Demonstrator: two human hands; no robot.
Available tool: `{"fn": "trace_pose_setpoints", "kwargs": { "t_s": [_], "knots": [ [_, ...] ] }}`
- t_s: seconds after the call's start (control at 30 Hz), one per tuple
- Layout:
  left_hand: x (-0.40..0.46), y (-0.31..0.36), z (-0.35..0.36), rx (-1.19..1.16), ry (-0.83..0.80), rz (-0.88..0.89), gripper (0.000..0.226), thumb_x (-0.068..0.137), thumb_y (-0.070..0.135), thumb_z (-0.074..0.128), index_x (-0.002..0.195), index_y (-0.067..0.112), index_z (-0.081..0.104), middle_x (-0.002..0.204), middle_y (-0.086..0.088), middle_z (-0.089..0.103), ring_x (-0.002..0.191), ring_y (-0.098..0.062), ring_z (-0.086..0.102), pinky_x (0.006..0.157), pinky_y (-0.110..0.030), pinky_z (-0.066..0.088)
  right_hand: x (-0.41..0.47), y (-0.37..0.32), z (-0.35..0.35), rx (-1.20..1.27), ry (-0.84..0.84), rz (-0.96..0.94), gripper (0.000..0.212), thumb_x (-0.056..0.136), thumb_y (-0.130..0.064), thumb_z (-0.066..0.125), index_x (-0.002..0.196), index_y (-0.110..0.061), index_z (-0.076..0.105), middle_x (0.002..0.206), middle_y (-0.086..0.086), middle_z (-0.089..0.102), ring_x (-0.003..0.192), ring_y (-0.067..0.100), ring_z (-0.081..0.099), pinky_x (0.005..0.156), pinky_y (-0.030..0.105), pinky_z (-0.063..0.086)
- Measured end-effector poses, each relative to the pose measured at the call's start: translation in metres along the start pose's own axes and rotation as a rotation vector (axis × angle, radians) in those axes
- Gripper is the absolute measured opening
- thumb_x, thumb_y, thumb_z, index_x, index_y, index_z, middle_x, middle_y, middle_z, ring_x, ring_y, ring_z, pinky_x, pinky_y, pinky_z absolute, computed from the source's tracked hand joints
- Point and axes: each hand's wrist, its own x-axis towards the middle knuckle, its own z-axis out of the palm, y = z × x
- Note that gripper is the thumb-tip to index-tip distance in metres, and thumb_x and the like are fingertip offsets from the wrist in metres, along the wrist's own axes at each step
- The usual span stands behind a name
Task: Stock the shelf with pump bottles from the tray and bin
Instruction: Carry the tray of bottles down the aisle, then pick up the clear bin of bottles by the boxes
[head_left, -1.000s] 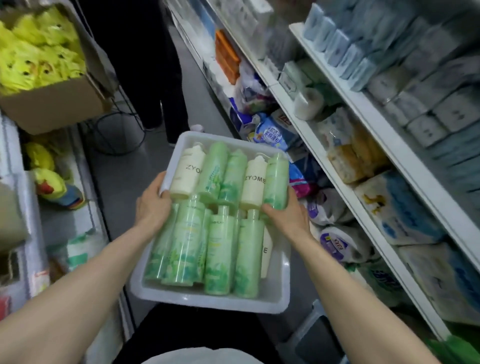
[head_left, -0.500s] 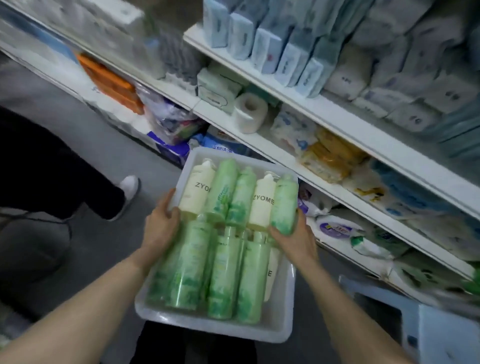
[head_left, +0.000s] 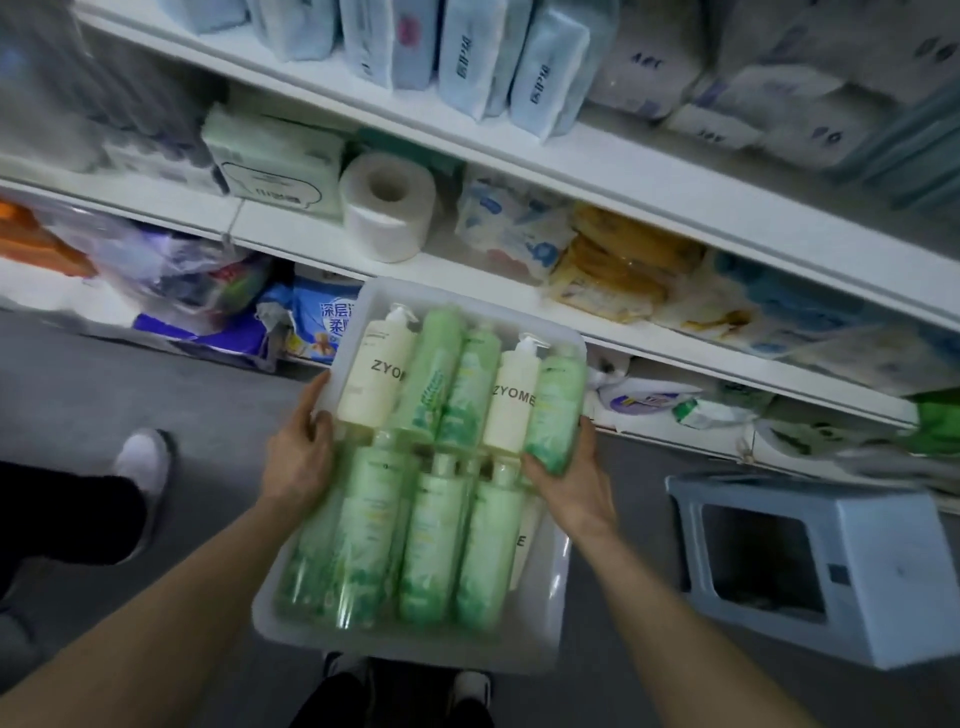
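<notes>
I hold a translucent white tray (head_left: 540, 639) at waist height, facing the shelves. Several pump bottles lie flat in it in two rows, most of them green (head_left: 431, 551) and two cream ones marked ZYOME (head_left: 374, 371). My left hand (head_left: 298, 457) grips the tray's left rim, its thumb over the edge. At the tray's right side my right hand (head_left: 571, 480) is curled around the base of the green bottle (head_left: 558, 400) at the far right of the back row.
White shelves (head_left: 649, 343) run across the view, packed with tissue packs, a toilet roll (head_left: 387, 205) and bagged goods. A grey-blue plastic stool (head_left: 831, 561) stands on the floor at the right. Another person's leg and white shoe (head_left: 143, 462) are at the left.
The view has swung right from looking down the aisle to facing the shelves. The tray and both hands keep the same grip. The stool has come into view.
</notes>
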Motion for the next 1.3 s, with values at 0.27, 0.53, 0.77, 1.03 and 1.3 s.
{"fn": "trace_pose_setpoints", "kwargs": {
  "t_s": [0.27, 0.53, 0.77, 1.03, 1.3],
  "knots": [
    [0.002, 0.0, 0.008, 0.022, -0.002, 0.028, 0.048, 0.102, 0.025, 0.035, 0.147, 0.043, 0.028, 0.132, -0.015, 0.057, 0.109, -0.038, 0.057, 0.09, -0.042, 0.043, 0.014, 0.007, 0.01, -0.019, -0.018, 0.032, 0.093, 0.084, -0.05, 0.066, 0.153, -0.036, 0.005, 0.137, 0.02, 0.047, 0.122, 0.042, 0.05, 0.093, 0.044, 0.046],
    [-0.005, 0.032, -0.009, 0.368, -0.127, -0.082, 0.057, 0.1, 0.02, 0.041, 0.153, 0.03, 0.021, 0.131, -0.024, 0.04, 0.107, -0.041, 0.051, 0.098, -0.042, 0.04, -0.013, -0.016, -0.021, -0.221, -0.193, 0.047, 0.074, 0.086, -0.047, 0.065, 0.145, -0.021, 0.028, 0.132, 0.017, 0.05, 0.125, 0.036, 0.049, 0.091, 0.036, 0.046],
    [-0.063, 0.132, -0.024, 0.423, -0.179, 0.403, 0.052, 0.094, 0.021, 0.055, 0.143, 0.009, 0.042, 0.125, -0.021, 0.054, 0.113, -0.039, 0.053, 0.094, -0.045, 0.044, -0.079, -0.053, -0.086, -0.423, -0.141, -0.141, 0.059, 0.093, -0.044, 0.058, 0.144, -0.021, 0.041, 0.137, 0.014, 0.048, 0.123, 0.035, 0.052, 0.094, 0.042, 0.049],
    [-0.162, 0.279, -0.034, 0.465, -0.374, 0.892, 0.03, 0.092, 0.024, 0.058, 0.121, 0.018, 0.06, 0.102, -0.004, 0.067, 0.098, -0.026, 0.062, 0.084, -0.034, 0.047, -0.169, -0.061, -0.21, -0.49, 0.13, -0.288, 0.051, 0.093, -0.04, 0.058, 0.141, -0.025, 0.048, 0.134, 0.011, 0.053, 0.118, 0.035, 0.056, 0.088, 0.04, 0.049],
    [-0.269, 0.389, 0.006, 0.571, -0.441, 1.296, 0.024, 0.092, 0.03, 0.06, 0.115, 0.025, 0.063, 0.105, 0.002, 0.069, 0.096, -0.022, 0.064, 0.081, -0.033, 0.05, -0.249, 0.009, -0.332, -0.496, 0.405, -0.239, 0.05, 0.09, -0.042, 0.062, 0.137, -0.024, 0.055, 0.125, 0.009, 0.058, 0.114, 0.034, 0.059, 0.086, 0.041, 0.051]
  ]
}}
